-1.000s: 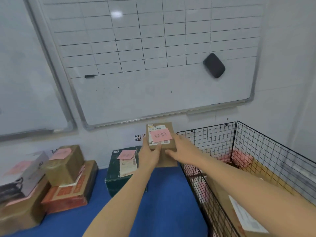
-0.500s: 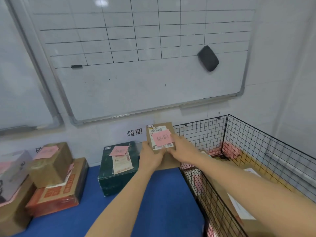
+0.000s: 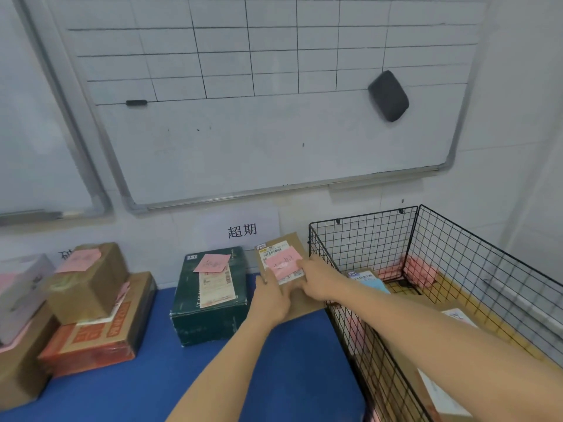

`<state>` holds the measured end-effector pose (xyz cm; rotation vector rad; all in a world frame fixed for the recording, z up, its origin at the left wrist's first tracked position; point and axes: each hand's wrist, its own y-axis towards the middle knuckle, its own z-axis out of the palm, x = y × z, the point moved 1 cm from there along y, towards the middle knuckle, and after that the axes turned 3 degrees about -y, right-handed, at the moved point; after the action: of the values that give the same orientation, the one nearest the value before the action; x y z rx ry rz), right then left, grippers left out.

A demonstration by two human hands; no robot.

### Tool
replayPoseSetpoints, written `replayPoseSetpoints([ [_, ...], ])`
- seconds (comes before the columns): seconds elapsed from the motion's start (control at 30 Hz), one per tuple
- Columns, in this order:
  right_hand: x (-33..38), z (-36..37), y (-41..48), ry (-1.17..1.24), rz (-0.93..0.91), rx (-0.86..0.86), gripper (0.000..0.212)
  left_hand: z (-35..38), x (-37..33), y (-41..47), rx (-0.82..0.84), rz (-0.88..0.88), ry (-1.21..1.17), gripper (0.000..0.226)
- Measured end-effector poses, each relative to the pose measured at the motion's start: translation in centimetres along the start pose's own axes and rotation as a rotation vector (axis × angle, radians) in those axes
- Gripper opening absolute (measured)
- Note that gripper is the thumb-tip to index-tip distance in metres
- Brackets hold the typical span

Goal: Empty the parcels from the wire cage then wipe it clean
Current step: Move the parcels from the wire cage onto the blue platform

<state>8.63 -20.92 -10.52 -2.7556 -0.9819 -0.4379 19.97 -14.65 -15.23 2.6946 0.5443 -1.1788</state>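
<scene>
A small brown parcel [image 3: 288, 242] with a pink note and a shipping label sits low over the blue surface [image 3: 274, 376], between the dark green box [image 3: 210, 312] and the black wire cage [image 3: 362, 213]. My left hand [image 3: 271, 298] grips its near left corner, thumb on top. My right hand [image 3: 318, 281] lies on the label with its fingers stretched out. The cage holds more parcels: a box with a blue label [image 3: 367, 280], a pink bag [image 3: 422, 269] in the far corner and a large brown carton [image 3: 451, 309].
Left of the green box, a brown box [image 3: 88, 284] sits on an orange carton [image 3: 97, 339], with more boxes [image 3: 21, 290] beyond. A whiteboard [image 3: 274, 132] with a black eraser [image 3: 388, 95] hangs on the wall close behind. The cage stands against the right wall.
Both hands have lowered the small brown parcel toward the blue surface beside the green box. My view has shifted right and down slightly.
</scene>
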Motion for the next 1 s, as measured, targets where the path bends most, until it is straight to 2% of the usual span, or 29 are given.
replayPoseSetpoints([
  [0.17, -1.2, 2.0, 1.9, 0.008, 0.058, 0.082, 0.036, 0.8, 0.8, 1.4, 0.033, -0.006, 0.081, 0.056],
  [0.47, -2.0, 5.0, 4.6, -0.011, 0.106, 0.162, 0.041, 2.3, 3.0, 2.9, 0.114, -0.066, 0.206, 0.062],
  [0.57, -2.0, 5.6, 5.2, -0.006, 0.085, 0.15, 0.041, 2.3, 3.6, 3.3, 0.112, -0.028, 0.312, 0.063],
  [0.7, -2.1, 5.9, 6.1, 0.004, 0.044, 0.126, 0.047, 2.1, 3.6, 4.1, 0.079, 0.113, 0.523, 0.069],
  [0.8, -2.1, 6.0, 6.5, -0.006, 0.019, 0.122, 0.051, 2.0, 3.6, 4.7, 0.131, 0.108, 0.621, 0.077],
  [1.0, -2.3, 6.3, 7.7, -0.032, -0.014, 0.098, 0.043, 1.5, 3.5, 5.9, 0.173, 0.06, 0.651, 0.074],
])
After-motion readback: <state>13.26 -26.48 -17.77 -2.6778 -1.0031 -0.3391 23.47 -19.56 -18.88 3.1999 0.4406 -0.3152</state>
